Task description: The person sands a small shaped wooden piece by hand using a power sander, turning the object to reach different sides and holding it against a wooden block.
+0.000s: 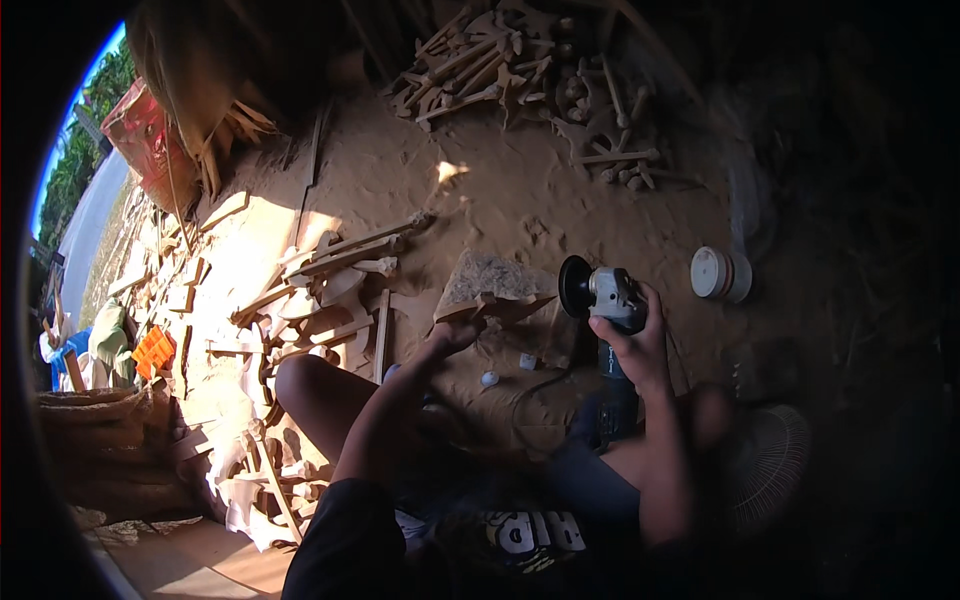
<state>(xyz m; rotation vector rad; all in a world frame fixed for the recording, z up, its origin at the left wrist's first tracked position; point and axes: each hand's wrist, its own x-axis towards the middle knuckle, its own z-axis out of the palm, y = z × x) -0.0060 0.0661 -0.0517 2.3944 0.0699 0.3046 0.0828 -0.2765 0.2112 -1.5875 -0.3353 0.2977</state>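
Note:
My left hand (pixel 456 338) is closed on the near end of a flat brown wooden piece (pixel 512 309). Behind that piece stands a pale block with a rough, speckled top (pixel 490 274); whether the two touch, I cannot tell. In my right hand (pixel 642 342) is an angle grinder (pixel 613 296), gripped round its grey head, with its dark body hanging down toward my lap. The grinder's round black disc (pixel 574 286) faces left, close to the wooden piece's right end but apart from it.
Cut wooden pieces (pixel 345 262) lie heaped to my left, partly in bright sun. Another pile of shaped wood (pixel 480 65) sits at the far side. A white-lidded container (pixel 711 273) stands to the right, and a fan's round guard (pixel 770 465) shows at lower right.

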